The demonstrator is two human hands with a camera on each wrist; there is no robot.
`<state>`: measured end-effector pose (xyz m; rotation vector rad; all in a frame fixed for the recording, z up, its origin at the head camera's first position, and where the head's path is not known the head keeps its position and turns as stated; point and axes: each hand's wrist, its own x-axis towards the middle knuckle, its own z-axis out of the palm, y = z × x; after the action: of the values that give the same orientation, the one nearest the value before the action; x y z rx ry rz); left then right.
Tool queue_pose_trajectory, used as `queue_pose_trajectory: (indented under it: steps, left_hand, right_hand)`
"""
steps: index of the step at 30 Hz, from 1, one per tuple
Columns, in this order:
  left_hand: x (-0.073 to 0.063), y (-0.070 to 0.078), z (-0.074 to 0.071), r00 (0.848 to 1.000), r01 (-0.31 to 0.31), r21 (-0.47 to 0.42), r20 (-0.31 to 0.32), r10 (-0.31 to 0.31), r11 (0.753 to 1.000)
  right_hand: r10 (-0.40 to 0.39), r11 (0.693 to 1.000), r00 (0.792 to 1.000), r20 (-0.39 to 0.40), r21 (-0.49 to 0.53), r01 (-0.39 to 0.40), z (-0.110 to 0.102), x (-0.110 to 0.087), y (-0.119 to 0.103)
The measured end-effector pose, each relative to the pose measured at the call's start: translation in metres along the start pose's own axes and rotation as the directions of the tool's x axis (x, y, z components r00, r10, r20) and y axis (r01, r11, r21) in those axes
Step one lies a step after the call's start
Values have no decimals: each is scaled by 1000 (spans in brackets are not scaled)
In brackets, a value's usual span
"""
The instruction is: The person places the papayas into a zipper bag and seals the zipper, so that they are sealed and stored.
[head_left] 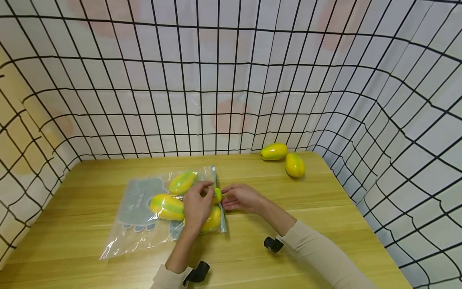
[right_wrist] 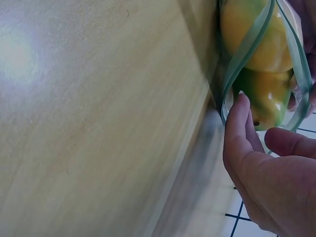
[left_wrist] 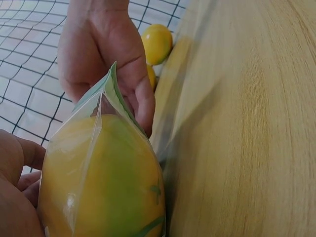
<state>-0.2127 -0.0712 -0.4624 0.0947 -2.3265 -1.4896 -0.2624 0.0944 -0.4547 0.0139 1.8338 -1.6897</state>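
Observation:
A clear zip bag (head_left: 144, 241) with a grey-blue print lies on the table, its mouth facing right. Inside are several yellow-green papayas, one at the upper side (head_left: 183, 182) and one at the left (head_left: 167, 206). Another papaya (right_wrist: 269, 101) is in the mouth, its end towards my right hand. My left hand (head_left: 197, 204) is over the bag, thumb and forefinger pinching the film by the mouth's rim (right_wrist: 301, 64). My right hand (head_left: 243, 198) is at the mouth, fingers extended, fingertips right at the papaya's end and the lower rim.
Two more papayas lie at the table's back right, one on its side (head_left: 274, 151) and one nearer the right edge (head_left: 295, 165). Black wire mesh (head_left: 198, 90) with white sheeting behind it stands around the back and sides of the wooden table (head_left: 252, 257).

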Motion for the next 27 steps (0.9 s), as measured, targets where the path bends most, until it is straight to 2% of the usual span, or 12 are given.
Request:
queue_pose_trajectory:
  steps: [16, 22, 27]
  left_hand:
    - [1, -1, 1, 999, -35, 7, -32, 35, 999]
    - [1, -1, 1, 998, -51, 3, -28, 51, 999]
    - [0, -1, 1, 998, -50, 4, -25, 50, 999]
  right_hand:
    - [-3, 1000, 1000, 24, -16, 3, -2, 1, 2]
    - [-8, 999, 1000, 6, -37, 8, -6, -1, -2]
    - [-33, 997, 999, -41, -69, 30, -11, -4, -5]
